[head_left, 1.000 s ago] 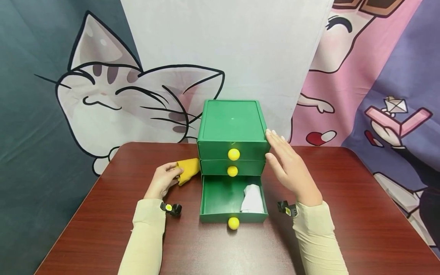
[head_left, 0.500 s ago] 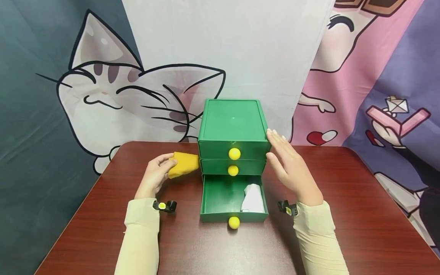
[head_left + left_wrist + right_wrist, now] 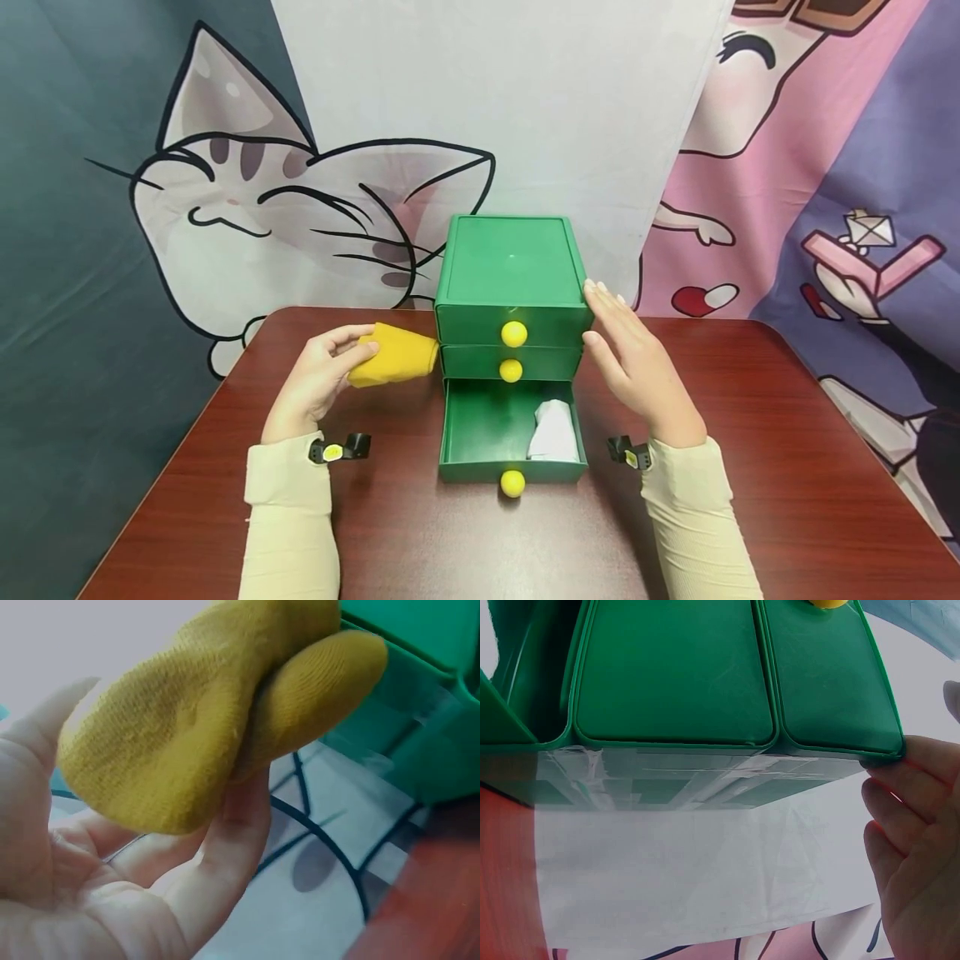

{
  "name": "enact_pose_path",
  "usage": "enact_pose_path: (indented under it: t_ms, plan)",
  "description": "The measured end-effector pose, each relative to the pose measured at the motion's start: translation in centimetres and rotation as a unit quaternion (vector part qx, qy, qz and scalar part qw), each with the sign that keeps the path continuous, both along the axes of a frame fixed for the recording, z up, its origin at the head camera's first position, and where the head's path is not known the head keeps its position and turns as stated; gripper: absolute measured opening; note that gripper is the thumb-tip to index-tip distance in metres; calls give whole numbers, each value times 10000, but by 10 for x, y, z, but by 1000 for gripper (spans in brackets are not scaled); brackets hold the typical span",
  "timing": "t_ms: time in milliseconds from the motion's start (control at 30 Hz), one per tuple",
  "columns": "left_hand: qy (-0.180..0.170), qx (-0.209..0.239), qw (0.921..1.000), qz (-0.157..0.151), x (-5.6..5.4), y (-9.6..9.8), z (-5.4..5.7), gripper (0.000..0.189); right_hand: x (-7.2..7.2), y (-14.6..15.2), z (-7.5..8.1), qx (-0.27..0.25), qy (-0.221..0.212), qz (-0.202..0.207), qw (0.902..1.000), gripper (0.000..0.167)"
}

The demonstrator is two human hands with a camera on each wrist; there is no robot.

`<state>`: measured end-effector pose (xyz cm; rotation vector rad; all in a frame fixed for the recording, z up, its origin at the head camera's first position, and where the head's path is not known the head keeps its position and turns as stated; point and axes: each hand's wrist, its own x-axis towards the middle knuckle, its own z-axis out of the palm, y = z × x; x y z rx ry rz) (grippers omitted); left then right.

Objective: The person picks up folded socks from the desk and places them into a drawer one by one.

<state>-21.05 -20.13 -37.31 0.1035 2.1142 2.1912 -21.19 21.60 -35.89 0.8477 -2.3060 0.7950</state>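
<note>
My left hand (image 3: pixel 318 377) pinches a folded yellow knit sock (image 3: pixel 396 355) between thumb and fingers, left of a green drawer cabinet (image 3: pixel 513 262). Close up in the left wrist view, the sock (image 3: pixel 157 742) shows a fine ribbed weave, with fingers behind it. On the other side, my right hand (image 3: pixel 637 367) lies with straight fingers against the cabinet's upper right edge; the right wrist view shows its fingertips at the corner of the cabinet (image 3: pixel 675 675). The bottom drawer (image 3: pixel 480 429) is pulled out, with a folded white cloth item (image 3: pixel 553 433) at its right side.
Two upper drawers with yellow ball knobs (image 3: pixel 513 334) are closed. The bottom drawer's knob (image 3: pixel 512 483) sticks out toward me. Everything stands on a reddish-brown table (image 3: pixel 420 542), with a cartoon-printed curtain (image 3: pixel 585 108) behind it.
The left hand has lifted the yellow sock and drawn it slightly left, turning so that more of the sock shows. My right hand stays against the cabinet.
</note>
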Motion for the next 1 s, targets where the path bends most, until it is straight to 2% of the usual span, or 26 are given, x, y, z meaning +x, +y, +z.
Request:
enact_pose_path:
  t_ms: [133,367,700,1000]
  plan:
    - [188,3,9995,-240,6,1,7,37,0,1,0,2,6,-3,10000,55]
    - [343,-462,9952,-790,9,12,12,42,0,1,0,-1,41,13,10000,54]
    - [355,-941,9853,-1383,8,38,8,40,-1,0,-1,0,19,22,10000,54]
    - [491,-1439,9708,-1853,3,65,-1,35,-1,0,0,15,19,-10,10000,55]
